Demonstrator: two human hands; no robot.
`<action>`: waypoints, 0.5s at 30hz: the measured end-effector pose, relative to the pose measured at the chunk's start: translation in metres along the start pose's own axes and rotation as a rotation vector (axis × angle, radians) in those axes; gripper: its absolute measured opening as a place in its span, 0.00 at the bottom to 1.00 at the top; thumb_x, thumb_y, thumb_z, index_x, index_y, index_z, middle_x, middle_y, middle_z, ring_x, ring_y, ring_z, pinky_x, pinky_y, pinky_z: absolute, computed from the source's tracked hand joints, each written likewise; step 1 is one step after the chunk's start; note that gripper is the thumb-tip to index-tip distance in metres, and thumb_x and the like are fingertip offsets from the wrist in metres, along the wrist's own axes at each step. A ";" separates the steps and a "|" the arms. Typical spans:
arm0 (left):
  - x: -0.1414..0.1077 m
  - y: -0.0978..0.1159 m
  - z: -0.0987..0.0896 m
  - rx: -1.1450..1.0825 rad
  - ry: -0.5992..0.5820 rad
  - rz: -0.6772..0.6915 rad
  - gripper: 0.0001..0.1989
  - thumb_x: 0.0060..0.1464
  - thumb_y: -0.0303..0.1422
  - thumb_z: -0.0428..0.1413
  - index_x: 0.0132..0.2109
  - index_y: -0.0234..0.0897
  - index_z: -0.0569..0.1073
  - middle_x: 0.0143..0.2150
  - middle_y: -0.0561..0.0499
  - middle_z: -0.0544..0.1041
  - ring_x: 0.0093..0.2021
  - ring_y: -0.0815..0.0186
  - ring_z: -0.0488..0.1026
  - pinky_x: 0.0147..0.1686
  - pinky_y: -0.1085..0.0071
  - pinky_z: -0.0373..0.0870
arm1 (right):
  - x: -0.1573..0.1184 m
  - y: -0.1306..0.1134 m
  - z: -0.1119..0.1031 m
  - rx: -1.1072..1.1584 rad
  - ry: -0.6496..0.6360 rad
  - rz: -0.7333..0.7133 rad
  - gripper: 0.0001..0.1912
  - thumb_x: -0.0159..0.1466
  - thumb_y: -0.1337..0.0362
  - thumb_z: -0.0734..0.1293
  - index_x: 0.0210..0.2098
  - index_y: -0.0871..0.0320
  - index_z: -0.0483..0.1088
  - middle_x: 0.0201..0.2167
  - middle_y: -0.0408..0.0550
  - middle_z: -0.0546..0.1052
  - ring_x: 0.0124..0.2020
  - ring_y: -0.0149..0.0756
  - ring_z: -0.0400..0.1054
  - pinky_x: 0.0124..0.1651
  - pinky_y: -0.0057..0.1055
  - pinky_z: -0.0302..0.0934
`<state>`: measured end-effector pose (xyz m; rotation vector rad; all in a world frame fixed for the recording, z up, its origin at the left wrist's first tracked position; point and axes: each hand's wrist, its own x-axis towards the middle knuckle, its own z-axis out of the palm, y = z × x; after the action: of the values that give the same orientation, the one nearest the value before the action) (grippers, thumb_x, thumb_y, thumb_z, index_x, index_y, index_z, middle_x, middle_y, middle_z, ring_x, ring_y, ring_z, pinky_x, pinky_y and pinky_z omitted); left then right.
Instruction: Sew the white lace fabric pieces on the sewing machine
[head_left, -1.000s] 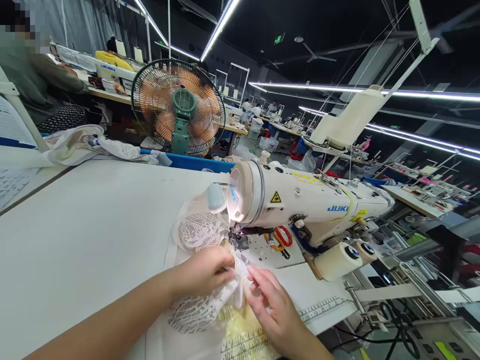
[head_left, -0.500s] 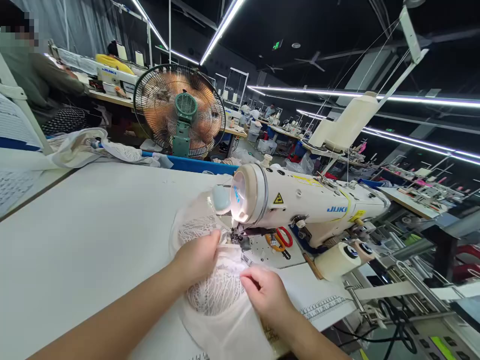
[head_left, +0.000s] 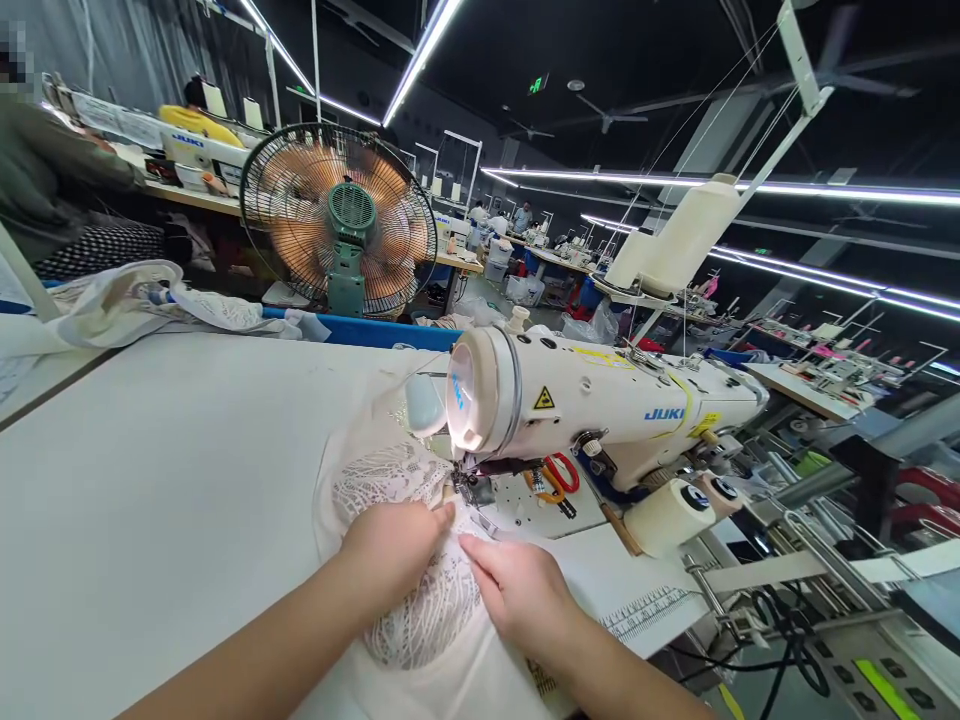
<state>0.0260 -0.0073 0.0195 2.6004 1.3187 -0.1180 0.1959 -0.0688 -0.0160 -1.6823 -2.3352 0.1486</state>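
Observation:
White lace fabric [head_left: 420,625] lies on the table and runs up to the needle area of a white sewing machine [head_left: 570,400]. My left hand [head_left: 397,550] pinches the fabric just in front of the presser foot [head_left: 466,485], thumb pointing at the machine. Close to its right, my right hand [head_left: 521,590] grips the fabric's edge between thumb and fingers. More lace [head_left: 386,470] spreads out left of the needle. Exactly how the fabric sits under the foot is too small to tell.
Scissors with red and orange handles [head_left: 555,478] lie on the machine bed. Thread cones [head_left: 671,518] stand to the right. A ruler strip [head_left: 649,612] marks the table's front edge. Behind the table are a large fan [head_left: 349,215] and a heap of lace pieces [head_left: 169,300].
My left hand has shifted slightly toward me and right, nearer my right hand. My right hand has slid a little left along the fabric. The whole view has swung slightly right.

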 end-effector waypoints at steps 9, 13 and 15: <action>0.003 0.002 -0.005 0.009 -0.039 -0.045 0.34 0.43 0.19 0.47 0.60 0.37 0.65 0.30 0.44 0.78 0.31 0.49 0.76 0.24 0.64 0.66 | 0.009 -0.002 -0.006 -0.078 -0.079 0.060 0.22 0.60 0.68 0.60 0.53 0.58 0.69 0.26 0.48 0.77 0.25 0.42 0.69 0.22 0.32 0.52; 0.003 0.002 -0.005 0.003 -0.015 -0.052 0.34 0.44 0.19 0.46 0.60 0.37 0.65 0.29 0.45 0.78 0.30 0.50 0.76 0.22 0.66 0.62 | 0.012 -0.003 -0.009 -0.097 -0.108 0.060 0.22 0.59 0.68 0.60 0.53 0.59 0.69 0.26 0.48 0.78 0.26 0.43 0.70 0.23 0.33 0.53; 0.003 0.002 -0.004 -0.001 -0.003 -0.054 0.32 0.45 0.20 0.46 0.60 0.37 0.65 0.30 0.44 0.79 0.30 0.51 0.76 0.22 0.67 0.61 | 0.013 -0.003 -0.009 -0.111 -0.115 0.058 0.22 0.59 0.68 0.60 0.53 0.59 0.69 0.26 0.48 0.78 0.26 0.43 0.70 0.22 0.33 0.53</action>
<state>0.0296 -0.0051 0.0235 2.5632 1.3884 -0.1295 0.1916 -0.0584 -0.0043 -1.8402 -2.4193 0.1326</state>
